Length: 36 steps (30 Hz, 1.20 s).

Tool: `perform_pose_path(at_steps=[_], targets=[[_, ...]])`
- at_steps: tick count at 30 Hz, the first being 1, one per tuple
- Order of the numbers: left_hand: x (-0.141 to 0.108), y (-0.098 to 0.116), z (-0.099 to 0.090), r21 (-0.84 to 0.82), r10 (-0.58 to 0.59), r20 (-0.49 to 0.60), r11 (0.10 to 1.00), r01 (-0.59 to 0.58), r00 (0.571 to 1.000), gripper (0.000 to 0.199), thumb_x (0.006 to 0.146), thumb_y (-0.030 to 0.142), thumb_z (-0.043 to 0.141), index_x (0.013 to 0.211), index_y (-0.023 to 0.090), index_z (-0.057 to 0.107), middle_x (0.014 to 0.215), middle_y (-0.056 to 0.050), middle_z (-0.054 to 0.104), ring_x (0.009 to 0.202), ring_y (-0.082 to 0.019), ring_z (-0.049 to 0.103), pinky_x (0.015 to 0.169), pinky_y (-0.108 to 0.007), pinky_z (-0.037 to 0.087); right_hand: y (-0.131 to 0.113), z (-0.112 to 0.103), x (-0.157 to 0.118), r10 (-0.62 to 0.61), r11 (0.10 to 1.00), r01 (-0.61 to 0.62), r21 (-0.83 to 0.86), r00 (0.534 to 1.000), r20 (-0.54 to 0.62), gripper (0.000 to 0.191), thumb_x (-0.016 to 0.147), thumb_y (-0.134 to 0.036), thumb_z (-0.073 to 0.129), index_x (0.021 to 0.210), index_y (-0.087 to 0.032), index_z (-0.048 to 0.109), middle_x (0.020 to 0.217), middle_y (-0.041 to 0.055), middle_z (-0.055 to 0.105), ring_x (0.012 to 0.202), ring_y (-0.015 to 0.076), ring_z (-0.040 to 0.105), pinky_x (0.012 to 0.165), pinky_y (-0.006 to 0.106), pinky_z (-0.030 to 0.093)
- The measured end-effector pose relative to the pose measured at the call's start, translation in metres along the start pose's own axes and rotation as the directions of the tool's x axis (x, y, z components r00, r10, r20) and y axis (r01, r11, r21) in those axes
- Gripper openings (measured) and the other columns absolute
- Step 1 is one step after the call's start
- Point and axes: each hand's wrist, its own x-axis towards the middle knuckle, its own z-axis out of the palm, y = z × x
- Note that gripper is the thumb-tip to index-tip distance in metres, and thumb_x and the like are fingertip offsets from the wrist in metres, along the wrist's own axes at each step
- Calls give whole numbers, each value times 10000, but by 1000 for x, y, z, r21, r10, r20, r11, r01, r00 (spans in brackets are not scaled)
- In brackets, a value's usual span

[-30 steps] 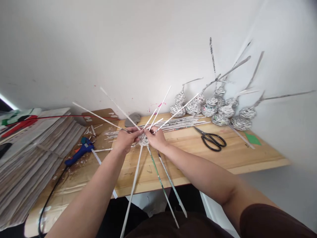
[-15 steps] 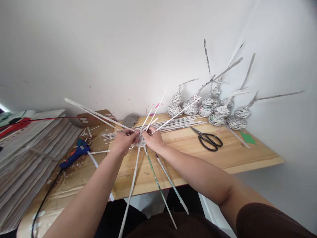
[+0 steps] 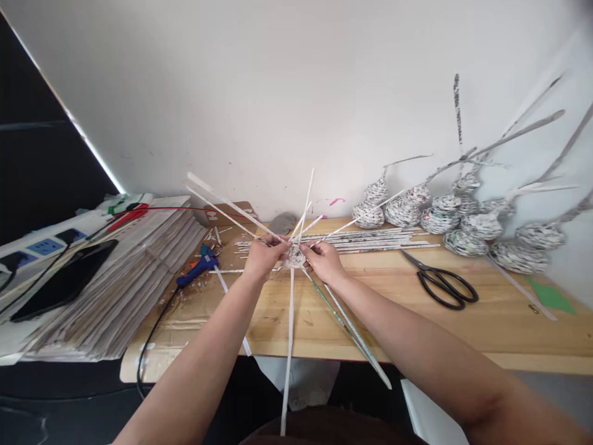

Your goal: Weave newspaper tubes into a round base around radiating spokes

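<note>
Between my hands is a small round woven paper base (image 3: 295, 254), with long rolled-paper strips sticking out from it on all sides. My left hand (image 3: 267, 252) pinches its left edge between thumb and fingers. On the opposite edge, my right hand (image 3: 322, 259) has its fingers closed around the base and a strip. One pale strip (image 3: 288, 346) hangs straight down toward my lap, and a green-tinted strip (image 3: 336, 309) slants down to the right. My fingertips partly hide the weave.
Behind my hands lies a bundle of paper rods (image 3: 370, 240). Black scissors (image 3: 442, 281) rest to the right, near several woven paper gourds (image 3: 410, 207). At left are a blue glue gun (image 3: 197, 269), a tall newspaper stack (image 3: 134, 278) and a phone (image 3: 65, 278). A green paper piece (image 3: 551, 295) lies far right.
The camera view has swung left, so the table things appear farther right and more of the newspaper stack shows. The woven base has turned slightly, shifting its strips; both hands still hold it.
</note>
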Motion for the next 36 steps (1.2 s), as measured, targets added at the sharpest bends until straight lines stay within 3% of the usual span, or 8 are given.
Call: perform_pose_path(at_steps=[10,20,29,36], targets=[[2,0,-2,34,-47,30,998,46,998,294,484,267,858,726,163,729,683,-7,651,611,-116,574,487,-195,428,5,-1,2,-83,997,83,8,997,10,284,692,-467,701,771,-196,669,567,-18,623,438,135,548,419,253,450],[-2,0,9,28,-39,37,999,38,999,373,451,288,889,751,135,728,623,-3,630,533,-97,535,470,-203,421,4,-3,2,-154,983,143,-119,984,-87,302,754,-495,642,707,-197,620,546,-11,608,465,142,546,460,248,429],[-4,-19,18,-53,32,-25,998,-34,999,329,526,335,847,748,129,718,581,17,595,446,-78,472,395,-202,345,7,-4,6,-207,968,179,-177,965,-159,297,780,-471,614,677,-193,590,576,-5,620,524,140,563,529,242,434],[-4,-13,14,143,173,0,975,-171,985,181,607,272,774,714,139,716,554,3,618,427,-93,482,426,-221,384,0,-3,0,-96,990,86,-109,992,-84,259,744,-451,657,690,-203,609,473,-41,560,392,131,518,400,229,388]])
